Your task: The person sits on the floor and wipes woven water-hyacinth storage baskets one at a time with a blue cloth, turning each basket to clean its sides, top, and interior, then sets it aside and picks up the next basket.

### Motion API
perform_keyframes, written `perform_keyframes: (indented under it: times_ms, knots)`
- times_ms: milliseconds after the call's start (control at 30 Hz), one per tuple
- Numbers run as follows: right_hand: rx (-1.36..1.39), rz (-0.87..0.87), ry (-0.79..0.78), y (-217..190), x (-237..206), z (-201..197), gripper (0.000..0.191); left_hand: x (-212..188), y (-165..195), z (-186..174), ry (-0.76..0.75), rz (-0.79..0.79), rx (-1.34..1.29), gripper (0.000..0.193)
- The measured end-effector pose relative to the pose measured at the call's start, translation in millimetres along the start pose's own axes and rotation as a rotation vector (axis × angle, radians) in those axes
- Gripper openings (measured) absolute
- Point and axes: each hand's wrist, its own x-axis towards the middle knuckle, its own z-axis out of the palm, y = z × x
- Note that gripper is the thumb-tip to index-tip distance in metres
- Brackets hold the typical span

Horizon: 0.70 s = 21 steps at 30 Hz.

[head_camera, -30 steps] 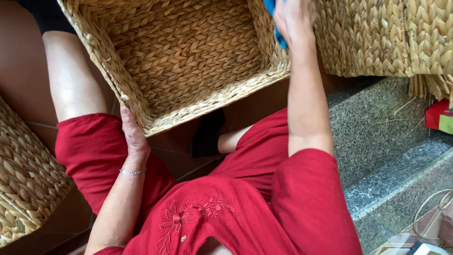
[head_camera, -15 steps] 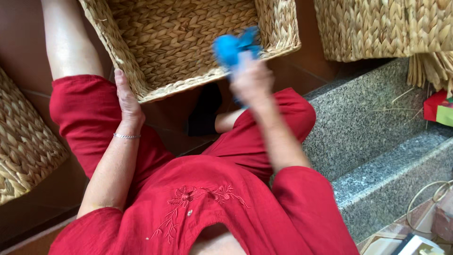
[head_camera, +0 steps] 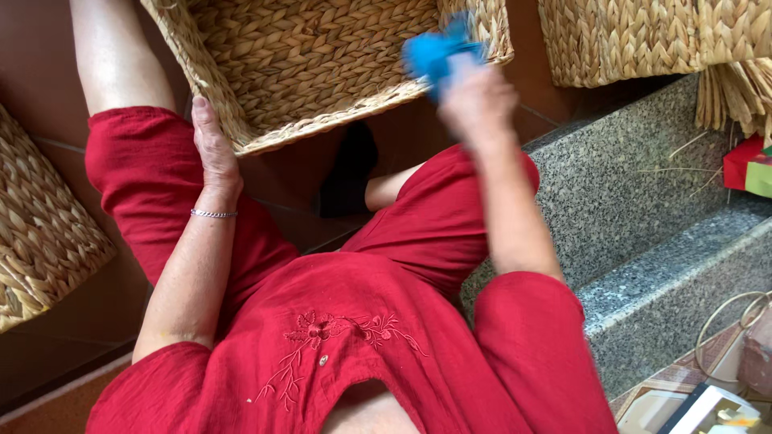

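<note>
A square woven basket (head_camera: pixel 322 64) rests tilted against my knees, its opening facing me. My left hand (head_camera: pixel 211 145) lies flat against its near left rim, fingers together, steadying it. My right hand (head_camera: pixel 474 100), blurred by motion, is shut on a bright blue object (head_camera: pixel 434 50) that hovers at the basket's near right corner. I cannot tell exactly what the blue thing is. I wear red clothes and a thin bracelet (head_camera: pixel 213 214) on the left wrist.
A second woven basket (head_camera: pixel 44 233) stands at the left, a third (head_camera: pixel 651 40) at the upper right on a grey granite step (head_camera: pixel 627 201). Loose straw (head_camera: pixel 740 92) and a red and green box (head_camera: pixel 748 165) lie at the right edge.
My right hand has swung the blue object down out of the basket's far corner toward me, then back up to the near right rim. The left hand has stayed on the rim.
</note>
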Motion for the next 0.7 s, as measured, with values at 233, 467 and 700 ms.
perform_keyframes:
  times_ms: [233,467,700]
  knots:
    - [0.102,-0.035,-0.087,-75,-22,37,0.028,3,-4,-1,0.044,-0.024,-0.051,0.073]
    - [0.67,-0.416,-0.294,-193,-61,76,0.04,6,2,-8,0.177,0.177,0.383,0.054]
    - [1.021,0.19,-0.004,-9,8,43,0.035,-20,35,51,-0.07,0.851,0.988,0.028]
